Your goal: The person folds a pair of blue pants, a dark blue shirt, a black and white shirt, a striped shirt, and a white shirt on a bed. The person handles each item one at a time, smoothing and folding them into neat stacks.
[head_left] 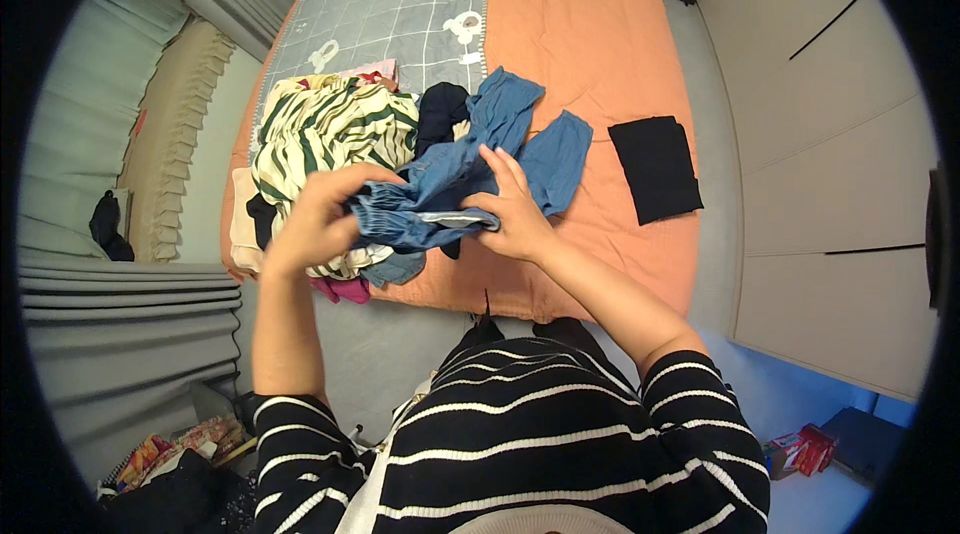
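A pair of blue denim pants (440, 179) with a gathered elastic waistband is stretched between my hands over the near part of the bed. My left hand (325, 219) is closed on one end of the waistband. My right hand (515, 209) grips the other end, its thumb and upper fingers spread over the denim and the lower fingers hidden. Both legs of the pants trail away onto the bed. Left of them lies a heap with a cream and green striped garment (340, 129) on top. A dark navy garment (440, 114) is tucked between heap and pants.
Flat on the orange bed cover (600, 54) at the right lies a folded black garment (655, 169). A grey patterned blanket (400, 14) covers the bed's far left. Wardrobe doors (820, 154) line the right side; grey curtains (130, 334) hang at the left.
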A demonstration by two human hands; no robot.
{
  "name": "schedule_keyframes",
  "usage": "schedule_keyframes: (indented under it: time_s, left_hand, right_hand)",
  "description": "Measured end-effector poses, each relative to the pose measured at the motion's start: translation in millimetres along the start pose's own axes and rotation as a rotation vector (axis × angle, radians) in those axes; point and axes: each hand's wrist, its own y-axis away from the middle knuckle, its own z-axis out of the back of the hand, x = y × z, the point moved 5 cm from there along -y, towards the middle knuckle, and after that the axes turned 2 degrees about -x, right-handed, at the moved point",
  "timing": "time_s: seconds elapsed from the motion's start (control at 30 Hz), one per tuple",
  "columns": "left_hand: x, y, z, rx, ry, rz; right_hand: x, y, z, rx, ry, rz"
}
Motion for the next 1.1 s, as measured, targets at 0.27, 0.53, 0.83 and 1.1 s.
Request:
schedule_keyframes:
  time_s: [0.27,0.53,0.83,1.1]
  left_hand:
    - [-80,29,103,0.058,0.158,-0.184]
    - [-97,82,217,-0.516,-0.283,-0.289]
    - [-82,96,261,-0.530,-0.302,-0.257]
    - [-30,105,281,-0.521,-0.104,-0.168]
  right_hand:
    - [42,-56,12,0.100,0.082,0.257]
    - [-27,-15,-79,0.272,-0.038,-0.031]
    - [-69,18,-42,-0.050,-0.197,-0.275]
    - [-87,59,55,0.375,-0.037,-0.169]
